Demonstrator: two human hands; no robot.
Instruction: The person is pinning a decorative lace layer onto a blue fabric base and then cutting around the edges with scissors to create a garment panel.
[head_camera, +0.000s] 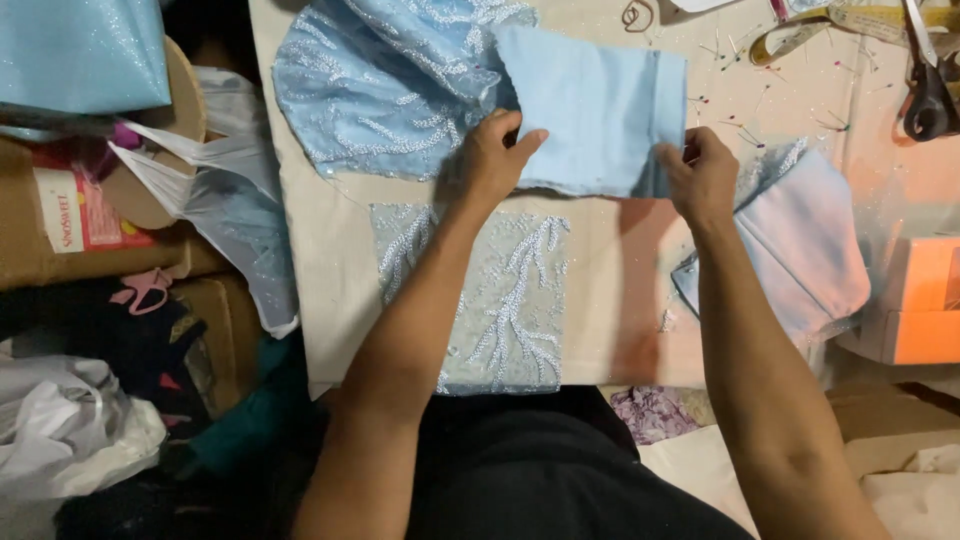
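Observation:
A plain light-blue fabric piece (600, 105) lies folded on the cream worktable (610, 290). My left hand (495, 155) grips its near-left edge, thumb over the cloth. My right hand (700, 175) pinches its near-right corner. Under and left of it spreads a beaded, sequinned light-blue lace piece (370, 90). A sheer rectangular beaded panel (500, 300) lies flat on the table just below my hands, between my forearms.
Another pale blue folded cloth (800, 240) rests at the right. Scissors (930, 95), a tape measure (800, 35) and scattered pins sit at the far right. Orange boxes (925, 300), plastic bags (220, 190), a fabric roll (80, 50) and cardboard boxes crowd the sides.

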